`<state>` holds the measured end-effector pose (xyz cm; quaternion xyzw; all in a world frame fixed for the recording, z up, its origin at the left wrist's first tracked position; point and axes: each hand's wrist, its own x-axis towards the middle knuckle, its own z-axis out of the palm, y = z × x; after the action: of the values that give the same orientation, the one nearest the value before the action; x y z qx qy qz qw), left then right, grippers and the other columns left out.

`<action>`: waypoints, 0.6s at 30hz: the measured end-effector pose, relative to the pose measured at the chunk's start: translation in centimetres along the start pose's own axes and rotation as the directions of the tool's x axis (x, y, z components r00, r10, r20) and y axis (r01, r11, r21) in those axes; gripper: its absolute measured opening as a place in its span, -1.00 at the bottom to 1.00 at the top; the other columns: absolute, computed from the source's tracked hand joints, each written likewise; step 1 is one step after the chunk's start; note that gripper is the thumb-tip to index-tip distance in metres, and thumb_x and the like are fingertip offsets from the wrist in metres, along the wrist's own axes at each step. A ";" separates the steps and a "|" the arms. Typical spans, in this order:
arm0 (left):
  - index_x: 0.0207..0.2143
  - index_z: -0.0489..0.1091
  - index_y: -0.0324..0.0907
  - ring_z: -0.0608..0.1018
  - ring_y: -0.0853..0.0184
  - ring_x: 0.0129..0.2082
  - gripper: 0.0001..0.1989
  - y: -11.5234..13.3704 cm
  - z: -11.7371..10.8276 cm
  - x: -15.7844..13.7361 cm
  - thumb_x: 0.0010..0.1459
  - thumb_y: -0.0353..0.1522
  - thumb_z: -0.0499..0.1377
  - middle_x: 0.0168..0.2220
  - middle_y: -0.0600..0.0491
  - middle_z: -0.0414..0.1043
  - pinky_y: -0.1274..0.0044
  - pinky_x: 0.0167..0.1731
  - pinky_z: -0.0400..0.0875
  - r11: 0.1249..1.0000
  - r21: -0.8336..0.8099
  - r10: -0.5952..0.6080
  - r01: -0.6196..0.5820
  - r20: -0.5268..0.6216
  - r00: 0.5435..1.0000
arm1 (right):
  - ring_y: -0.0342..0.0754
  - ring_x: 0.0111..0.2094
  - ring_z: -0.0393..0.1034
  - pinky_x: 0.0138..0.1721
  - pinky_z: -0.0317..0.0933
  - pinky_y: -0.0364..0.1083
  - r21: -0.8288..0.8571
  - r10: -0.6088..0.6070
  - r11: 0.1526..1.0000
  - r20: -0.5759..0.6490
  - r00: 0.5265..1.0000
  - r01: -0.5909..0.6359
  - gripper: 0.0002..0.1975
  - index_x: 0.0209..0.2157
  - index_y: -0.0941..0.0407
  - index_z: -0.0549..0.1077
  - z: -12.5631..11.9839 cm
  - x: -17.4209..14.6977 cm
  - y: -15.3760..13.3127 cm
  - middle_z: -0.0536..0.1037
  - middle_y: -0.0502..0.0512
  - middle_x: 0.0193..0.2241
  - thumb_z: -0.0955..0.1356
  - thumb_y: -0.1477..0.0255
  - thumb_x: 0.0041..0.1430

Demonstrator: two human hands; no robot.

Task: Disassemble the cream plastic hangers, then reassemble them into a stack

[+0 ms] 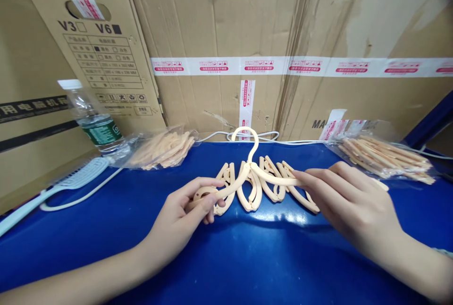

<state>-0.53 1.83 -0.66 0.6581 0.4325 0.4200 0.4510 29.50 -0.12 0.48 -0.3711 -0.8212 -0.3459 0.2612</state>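
Note:
Between my hands is a cream folding clothes hanger (250, 167), its arms spread and its hook pointing up and away from me. My left hand (191, 203) pinches the left arm between thumb and fingers. On the other side, my right hand (348, 201) grips the right arm, with the fingers covering its end. Several folded hangers (250, 196) of the same cream colour lie in a row on the blue table (226, 258), just beyond and below the held one. Parts of that row are hidden behind my hands and the hanger.
Clear plastic bags of cream hanger pieces lie at the left (163, 149) and right (385, 156). A water bottle (95, 121) and a light blue hairbrush (83, 173) are on the left. Cardboard boxes (219, 26) wall off the back, with a white cable (293, 142) along their base.

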 end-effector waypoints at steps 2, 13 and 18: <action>-0.13 0.43 -0.13 0.45 0.44 -0.52 -0.75 -0.1 -0.1 0.0 0.21 -0.20 0.19 -0.43 0.10 0.52 0.63 -0.46 0.41 1.000 -0.006 -0.006 0.006 -0.017 1.000 | -0.06 -0.40 0.40 -0.43 0.17 -0.10 -0.064 0.008 0.998 0.008 1.000 -0.008 -0.75 -0.05 0.19 0.42 -0.1 -0.2 0.1 0.61 0.13 -0.20 0.26 0.65 0.27; -0.14 0.42 -0.14 0.45 0.41 -0.51 -0.74 -0.2 -0.1 0.1 0.20 -0.18 0.19 -0.45 0.10 0.50 0.60 -0.46 0.39 0.999 0.024 -0.024 0.025 -0.042 0.999 | -0.08 -0.49 0.47 -0.55 0.15 -0.10 -0.251 0.084 0.965 -0.003 0.996 -0.082 -0.73 -0.08 0.11 0.46 0.3 -0.3 0.1 0.56 0.16 -0.04 0.28 0.61 0.23; -0.12 0.41 -0.12 0.47 0.40 -0.48 -0.73 -0.3 -0.2 0.0 0.21 -0.17 0.19 -0.42 0.09 0.51 0.59 -0.43 0.39 0.999 0.044 -0.014 0.016 -0.026 1.000 | -0.11 -0.54 0.45 -0.64 0.11 -0.12 -0.263 0.163 0.954 0.055 0.985 -0.143 -0.73 -0.15 0.11 0.49 0.6 -0.3 0.0 0.51 0.23 0.01 0.22 0.58 0.25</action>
<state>-0.76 1.91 -0.92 0.6592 0.4524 0.4154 0.4339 29.57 0.14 -0.13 -0.4776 -0.7472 -0.4142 0.2051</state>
